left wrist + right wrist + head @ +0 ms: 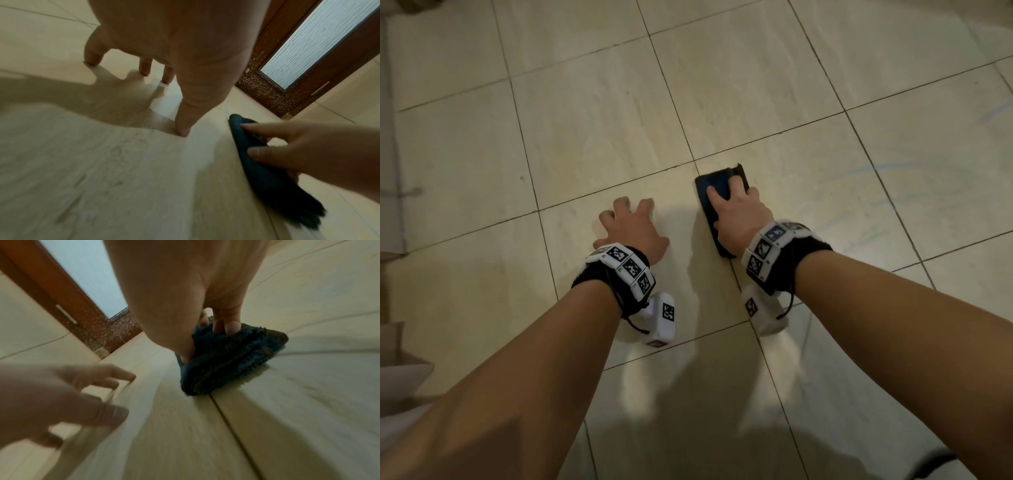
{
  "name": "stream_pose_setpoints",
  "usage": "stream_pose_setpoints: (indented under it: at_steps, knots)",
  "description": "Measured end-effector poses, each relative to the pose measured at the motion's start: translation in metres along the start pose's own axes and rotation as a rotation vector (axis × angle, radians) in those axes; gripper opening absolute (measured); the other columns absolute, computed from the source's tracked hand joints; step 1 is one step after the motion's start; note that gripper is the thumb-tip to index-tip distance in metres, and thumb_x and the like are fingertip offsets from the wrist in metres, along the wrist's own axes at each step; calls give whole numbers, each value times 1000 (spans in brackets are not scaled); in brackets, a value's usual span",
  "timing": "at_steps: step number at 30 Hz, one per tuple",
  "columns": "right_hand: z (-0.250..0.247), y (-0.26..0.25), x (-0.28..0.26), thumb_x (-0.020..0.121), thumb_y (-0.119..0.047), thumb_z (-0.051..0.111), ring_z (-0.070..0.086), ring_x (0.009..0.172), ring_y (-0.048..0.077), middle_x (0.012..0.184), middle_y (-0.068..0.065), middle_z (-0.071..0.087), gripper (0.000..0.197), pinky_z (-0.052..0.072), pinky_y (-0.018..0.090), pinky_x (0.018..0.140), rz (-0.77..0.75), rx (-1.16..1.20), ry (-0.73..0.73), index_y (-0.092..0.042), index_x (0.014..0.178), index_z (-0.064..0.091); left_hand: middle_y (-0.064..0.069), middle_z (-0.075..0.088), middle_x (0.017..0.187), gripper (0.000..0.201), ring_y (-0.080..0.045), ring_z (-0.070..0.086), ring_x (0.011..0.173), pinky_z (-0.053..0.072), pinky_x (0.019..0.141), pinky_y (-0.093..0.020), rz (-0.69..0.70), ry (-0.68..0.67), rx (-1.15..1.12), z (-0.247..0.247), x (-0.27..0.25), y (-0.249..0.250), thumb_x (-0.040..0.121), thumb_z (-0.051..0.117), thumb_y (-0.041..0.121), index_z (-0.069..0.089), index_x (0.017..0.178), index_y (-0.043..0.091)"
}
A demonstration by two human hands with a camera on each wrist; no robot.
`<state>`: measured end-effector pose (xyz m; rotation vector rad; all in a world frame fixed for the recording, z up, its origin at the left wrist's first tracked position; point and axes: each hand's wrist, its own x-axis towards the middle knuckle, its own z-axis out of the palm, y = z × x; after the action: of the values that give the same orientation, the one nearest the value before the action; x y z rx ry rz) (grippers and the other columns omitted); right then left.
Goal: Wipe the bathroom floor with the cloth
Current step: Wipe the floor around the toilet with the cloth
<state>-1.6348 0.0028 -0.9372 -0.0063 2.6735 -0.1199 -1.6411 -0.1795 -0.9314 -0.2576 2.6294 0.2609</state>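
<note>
1. A folded dark blue cloth (717, 202) is pressed flat on the pale tiled floor (585, 137), just right of the scene's middle, beside a crossing of grout lines
2. The cloth is gripped by the right hand (739, 214): the fingers are curled over its far part and the thumb (185, 352) is set against its left edge
3. The left hand (631, 228) is propped on the bare floor just left of the cloth, apart from it, fingers spread and bent so that only the fingertips (183, 129) touch the tile; nothing is held
4. A brown wooden door frame with a frosted glass panel (320, 40) is seen beyond the cloth in the wrist views
5. Marker-covered bands (626, 267) are worn on both wrists
</note>
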Motion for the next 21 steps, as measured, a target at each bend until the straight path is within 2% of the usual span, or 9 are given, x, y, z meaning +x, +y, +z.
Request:
stream_pose_setpoints:
  at_steps: [5,11,14,18,21]
  knots:
    - [-19,-7,37,90,-25,65,38,121,37,152,16,13,78,47,42,89,12,2,-2,-25,153,20,0,19,151,72,-31,18,136,39,96,-60,-11,6,17,3,1,1,79,73,39,34,140,41]
    - [-22,10,41,91,-31,63,40,120,35,150,14,20,76,45,42,88,23,-4,15,-25,154,21,0,16,153,74,-31,16,138,38,99,-61,-14,-11,13,1,-1,2,81,69,40,30,144,40]
    - [-31,47,41,93,-32,59,38,123,37,151,15,19,74,44,47,93,84,4,-8,-26,154,19,-1,15,153,75,-32,15,138,38,101,-60,-16,-18,5,1,-2,2,82,69,39,30,145,39]
    - [-40,123,33,97,-35,52,33,130,42,155,16,13,67,42,53,101,221,61,-11,-27,154,18,-4,17,153,75,-34,15,137,38,104,-58,-13,-21,-11,-2,-4,5,81,70,35,32,146,36]
    - [-38,168,17,98,-36,51,29,134,43,155,17,12,68,39,54,105,351,94,-15,-26,156,16,-7,19,152,75,-37,18,135,38,104,-52,-7,-18,1,-5,-7,8,82,69,33,32,147,33]
